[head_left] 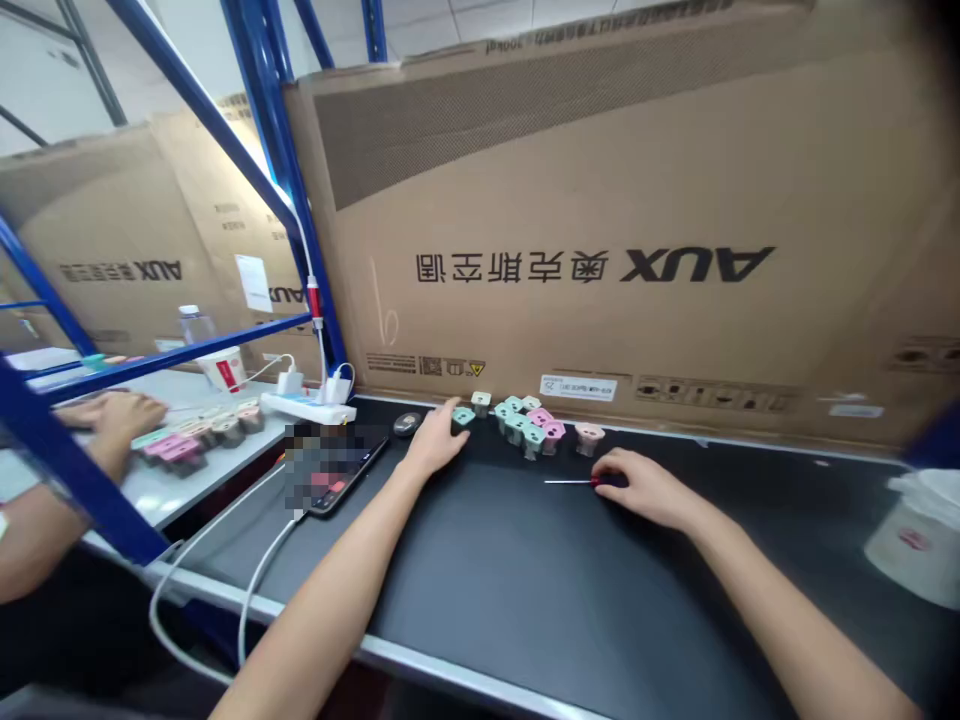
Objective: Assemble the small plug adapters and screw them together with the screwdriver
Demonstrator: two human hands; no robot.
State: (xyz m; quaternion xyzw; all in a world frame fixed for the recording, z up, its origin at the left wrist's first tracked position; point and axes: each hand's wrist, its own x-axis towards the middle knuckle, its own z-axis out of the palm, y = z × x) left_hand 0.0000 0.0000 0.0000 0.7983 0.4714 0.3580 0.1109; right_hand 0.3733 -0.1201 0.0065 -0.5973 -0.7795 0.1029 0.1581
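Note:
My left hand [439,440] rests its fingers on a small teal plug socket [463,417] at the far side of the black work mat [480,600]. My right hand [645,490] grips a small red-handled screwdriver [570,481], its thin shaft pointing left. Just beyond both hands, a cluster of pastel teal, pink and beige plug sockets [525,425] stands on the mat. A pink-and-beige socket [589,437] sits apart to its right, and a beige one [481,402] to its left.
A phone [337,470] with a pixelated screen lies on charging cables by a white power strip [307,407]. Large AUX cardboard boxes [600,220] line the back. On a white table [157,495] left of blue shelving [67,460], a co-worker's hand [127,420] sits near more sockets [187,445].

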